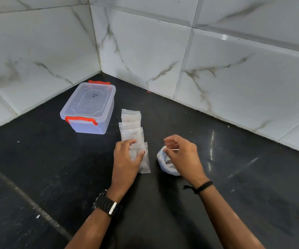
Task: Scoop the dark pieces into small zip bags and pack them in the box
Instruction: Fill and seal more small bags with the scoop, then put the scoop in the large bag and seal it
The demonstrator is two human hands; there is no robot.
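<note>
Zip bags (131, 126) lie in an overlapping row on our dark bench (37, 168), right of the closed clear box (88, 106). Our left hand (126, 159) pinches the nearest bag (143, 164). Our right hand (181, 155), fingers curled, hovers over a small bowl (164, 163); whether it holds anything we cannot tell.

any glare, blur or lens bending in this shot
Head view: bright glare streaks on the dark counter beside the right hand; wide-angle lens bows the wall tiles; the zip bags look washed out and soft.
</note>
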